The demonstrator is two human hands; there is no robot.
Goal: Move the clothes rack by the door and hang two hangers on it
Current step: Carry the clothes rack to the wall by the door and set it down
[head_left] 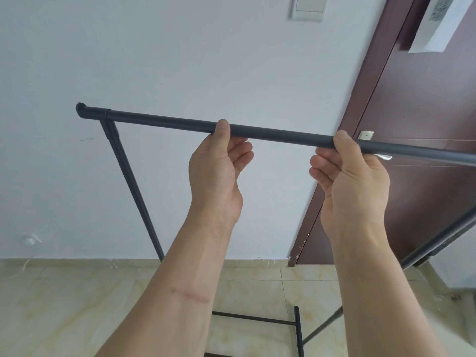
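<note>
Holding: both hands grip the long black metal clothes rack (164, 121) bar.
Left hand (219, 163): fingers wrapped around it.
Right hand (353, 176): fingers wrapped too.
Door: dark brown wooden door (425, 112) behind right fingers.

Two bare forearms reach forward and up, side by side and apart; left hand (219, 161) and right hand (350, 171) each have the thumb raised on top, fingers curled underneath, palms turned toward each other.
</note>
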